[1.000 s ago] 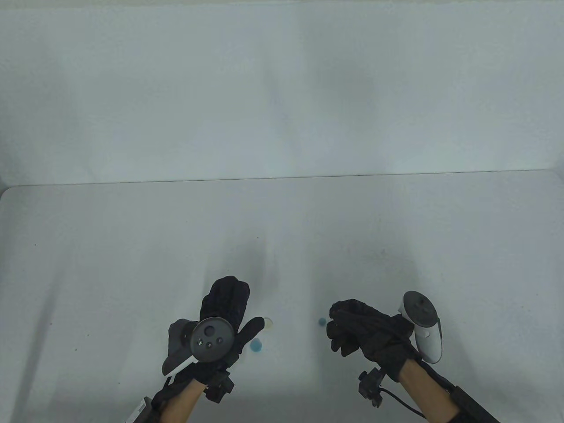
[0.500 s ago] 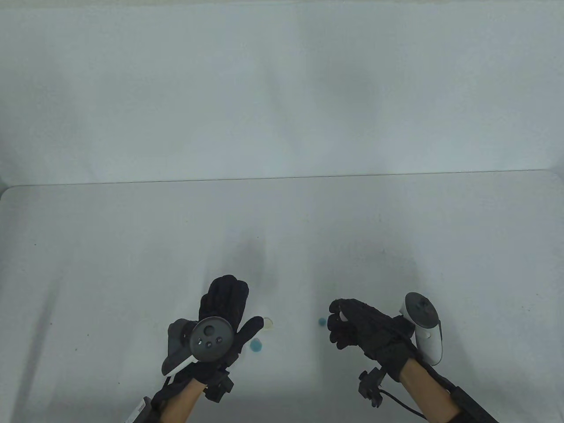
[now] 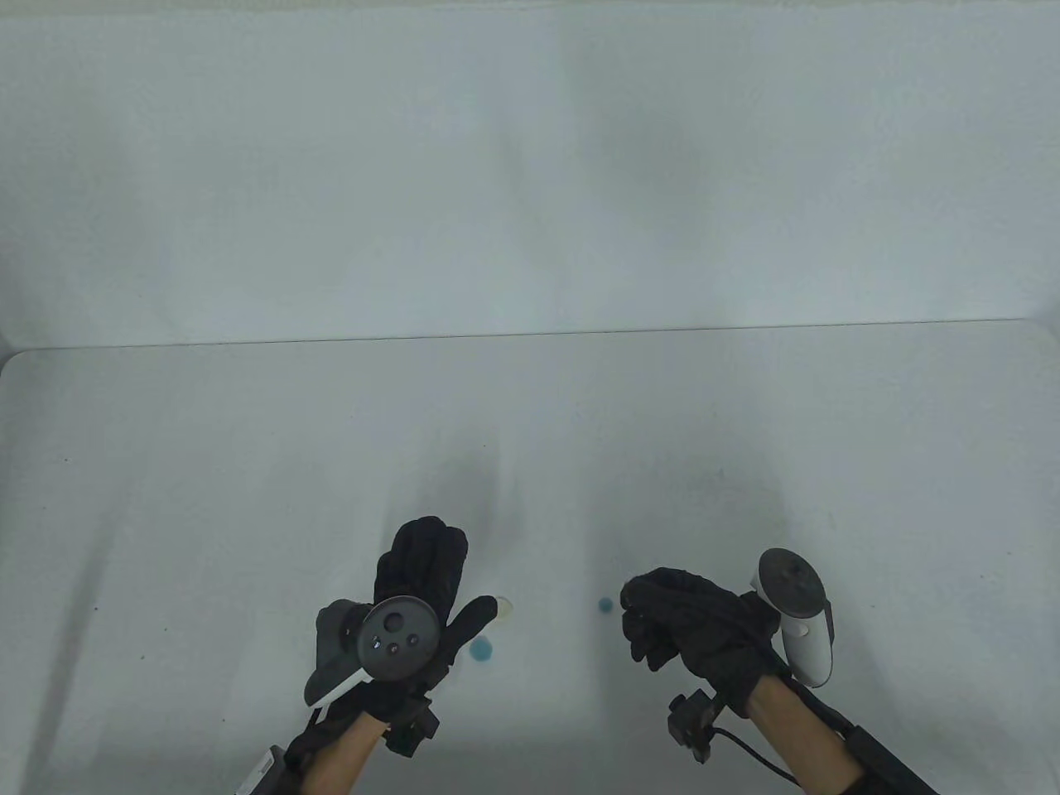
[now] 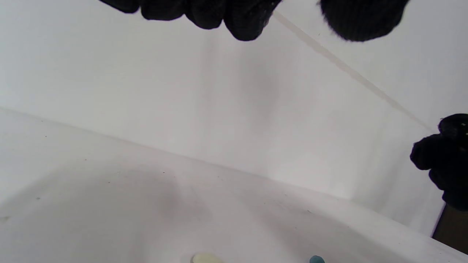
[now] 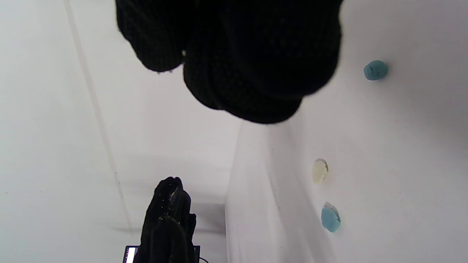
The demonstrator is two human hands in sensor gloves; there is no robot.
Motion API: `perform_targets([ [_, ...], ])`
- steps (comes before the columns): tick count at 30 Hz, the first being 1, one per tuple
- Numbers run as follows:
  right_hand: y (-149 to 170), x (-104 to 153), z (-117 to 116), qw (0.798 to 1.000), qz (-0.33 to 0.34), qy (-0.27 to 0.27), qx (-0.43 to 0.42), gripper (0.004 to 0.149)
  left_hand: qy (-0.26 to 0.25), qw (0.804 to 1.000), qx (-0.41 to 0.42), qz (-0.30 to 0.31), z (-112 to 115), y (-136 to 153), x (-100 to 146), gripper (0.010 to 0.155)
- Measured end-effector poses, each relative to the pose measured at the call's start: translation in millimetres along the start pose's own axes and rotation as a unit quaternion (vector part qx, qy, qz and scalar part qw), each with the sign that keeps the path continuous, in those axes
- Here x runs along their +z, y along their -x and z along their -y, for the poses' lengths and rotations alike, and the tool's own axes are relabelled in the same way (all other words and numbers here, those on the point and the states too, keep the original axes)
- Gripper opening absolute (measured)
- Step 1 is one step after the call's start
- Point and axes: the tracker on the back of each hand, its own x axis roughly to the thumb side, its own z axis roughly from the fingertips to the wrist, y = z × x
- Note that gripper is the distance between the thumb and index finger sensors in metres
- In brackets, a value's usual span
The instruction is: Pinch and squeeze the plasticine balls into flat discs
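Observation:
My left hand (image 3: 458, 571) lies open and flat, palm down, low over the table. A cream disc (image 3: 506, 609) sits just past its thumb and a blue disc (image 3: 481, 651) just right of it. My right hand (image 3: 636, 617) is curled tight, fingers pressed against the thumb, held just right of a small blue ball (image 3: 605, 604). What it holds is hidden now. The right wrist view shows the curled fingers (image 5: 237, 54), the blue ball (image 5: 375, 70), the cream disc (image 5: 320, 171) and the blue disc (image 5: 330, 218).
The white table (image 3: 248, 464) meets a white back wall at its far edge (image 3: 530, 334). In the left wrist view the cream disc (image 4: 206, 258) and blue ball (image 4: 316, 259) sit at the bottom edge, and the right hand (image 4: 446, 160) at the right.
Half a second ago a pale piece showed between my right thumb and fingers; the fingers have since closed over it. My left hand has not moved.

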Motion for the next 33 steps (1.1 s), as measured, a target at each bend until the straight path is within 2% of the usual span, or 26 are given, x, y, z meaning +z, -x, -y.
perform_targets([
  [2, 3.0, 0.4, 0.2, 1.0, -0.002, -0.009, -0.018, 0.043, 0.0, 1.0, -0.001, -0.001, 0.1, 0.1, 0.1, 0.081],
  [4, 7.3, -0.5, 1.0, 0.997, 0.001, -0.05, -0.057, 0.069, 0.001, 1.0, -0.001, -0.002, 0.1, 0.2, 0.2, 0.082],
  [6, 9.7, -1.6, 1.6, 0.994, -0.005, -0.06, -0.086, 0.077, 0.001, 1.0, -0.001, -0.002, 0.4, 0.3, 0.0, 0.082],
  [9, 9.9, -1.7, 3.0, 0.998, -0.009, -0.035, -0.056, 0.069, 0.003, 1.0, -0.001, -0.003, 0.8, 0.4, 0.1, 0.082],
  [13, 7.5, -0.7, 4.0, 0.998, -0.013, -0.009, -0.057, 0.047, 0.004, 1.0, -0.003, -0.004, 1.0, 0.7, -0.1, 0.081],
  [22, 0.7, 3.3, 2.6, 0.999, 0.005, 0.026, -0.029, 0.04, 0.005, 1.0, -0.003, -0.004, 1.4, 0.8, -0.3, 0.081],
  [23, 1.0, 3.0, 3.4, 0.999, 0.007, 0.021, -0.028, 0.043, 0.005, 1.0, -0.003, -0.004, 1.4, 0.9, -0.3, 0.081],
  [25, 5.1, 1.7, 4.2, 0.997, 0.006, -0.035, -0.062, 0.074, 0.004, 1.0, -0.003, -0.004, 1.3, 1.0, -0.3, 0.081],
  [26, 5.8, 1.5, 3.9, 0.997, 0.004, -0.042, -0.071, 0.077, 0.004, 1.0, -0.003, -0.004, 1.4, 1.0, -0.3, 0.081],
  [29, 6.4, -0.9, 2.3, 0.997, 0.002, -0.044, -0.068, 0.069, 0.005, 1.0, -0.003, -0.003, 1.7, 1.0, -0.6, 0.081],
  [33, 5.1, -2.2, 0.4, 0.995, 0.004, -0.064, -0.082, 0.049, 0.007, 1.0, -0.003, -0.003, 2.3, 1.0, -0.7, 0.081],
])
